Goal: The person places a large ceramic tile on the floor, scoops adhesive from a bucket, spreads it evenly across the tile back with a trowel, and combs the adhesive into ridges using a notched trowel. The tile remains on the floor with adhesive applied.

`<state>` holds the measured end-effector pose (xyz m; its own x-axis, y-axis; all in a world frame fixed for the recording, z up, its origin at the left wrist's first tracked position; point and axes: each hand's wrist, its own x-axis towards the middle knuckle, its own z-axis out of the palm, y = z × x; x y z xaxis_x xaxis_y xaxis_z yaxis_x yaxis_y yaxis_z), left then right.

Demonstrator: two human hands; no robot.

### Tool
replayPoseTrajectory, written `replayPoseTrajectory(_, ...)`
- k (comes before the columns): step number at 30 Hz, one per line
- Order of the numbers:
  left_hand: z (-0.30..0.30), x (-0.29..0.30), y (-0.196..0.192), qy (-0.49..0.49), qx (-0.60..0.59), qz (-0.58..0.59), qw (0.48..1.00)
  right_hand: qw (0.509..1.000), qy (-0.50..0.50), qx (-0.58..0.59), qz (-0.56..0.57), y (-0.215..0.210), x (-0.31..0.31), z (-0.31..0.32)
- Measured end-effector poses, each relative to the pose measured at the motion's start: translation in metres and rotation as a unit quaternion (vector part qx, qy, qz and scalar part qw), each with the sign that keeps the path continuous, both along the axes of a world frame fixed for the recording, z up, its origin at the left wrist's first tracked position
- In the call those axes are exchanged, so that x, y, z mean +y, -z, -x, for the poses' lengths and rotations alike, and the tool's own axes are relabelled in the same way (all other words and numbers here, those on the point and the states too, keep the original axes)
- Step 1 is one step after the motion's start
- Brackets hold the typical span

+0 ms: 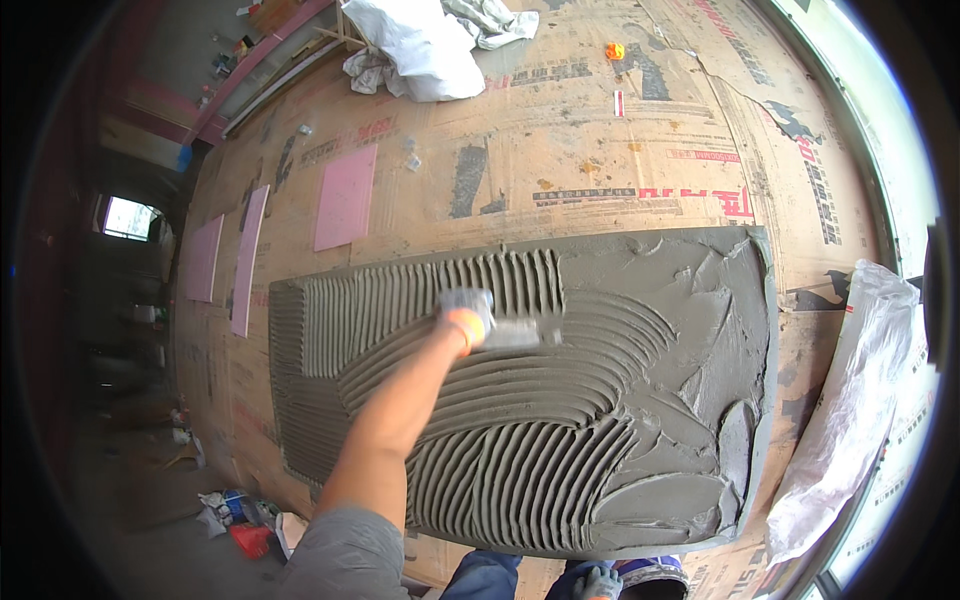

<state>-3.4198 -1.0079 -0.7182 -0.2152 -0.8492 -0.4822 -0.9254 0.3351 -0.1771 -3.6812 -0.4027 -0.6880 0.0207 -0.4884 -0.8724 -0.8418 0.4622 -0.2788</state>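
My left hand [465, 303], in a grey glove with an orange cuff, is closed around a notched trowel [517, 334], both smeared by motion. The trowel sits on wet grey mortar [690, 330], spread over a large rectangular slab. Combed ridges cover the mortar's left and middle. Toward its right end the mortar is smooth and uneven, with swirled marks. Low in the view, my right hand [600, 583], also in a grey glove, lies between my knee and a dark bucket [652, 578]. Its fingers look stretched out, and the lower edge cuts it off.
Printed cardboard [560, 150] covers the floor. Pink boards [346, 198] lie to the left. A white sack [415, 50] lies at the far side, near a small orange object [615, 50]. Clear plastic sheeting [845, 410] runs along the right. Odds and ends [240, 515] lie at the lower left.
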Motion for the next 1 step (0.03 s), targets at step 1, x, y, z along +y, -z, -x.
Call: replayPoseTrajectory(1, 0.0228, 0.0383, 0.0028, 0.030, 0.016, -0.014, 0.999, 1.000, 0.018, 0.004, -0.004, 0.0033, 0.0090, 0.0214)
